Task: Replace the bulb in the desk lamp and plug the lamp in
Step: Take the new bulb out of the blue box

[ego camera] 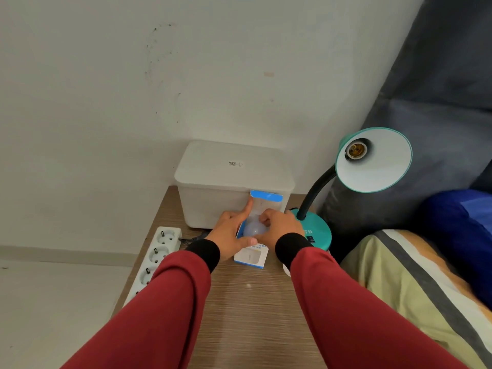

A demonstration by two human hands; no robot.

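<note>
power strip (157,258) on worktop (247,310): nothing plugged in yet | left hand (231,230) grip holds bulb box (262,206) | bulb (254,228) half out, round end toward us, long axis pointing away to the wall | right hand (278,226) grip pinches bulb | lamp (372,161) socket empty: old bulb out, new one not in.

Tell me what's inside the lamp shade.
Inside the lamp shade only the bare socket shows, brass contacts visible, no bulb fitted. Its wiring is hidden.
</note>
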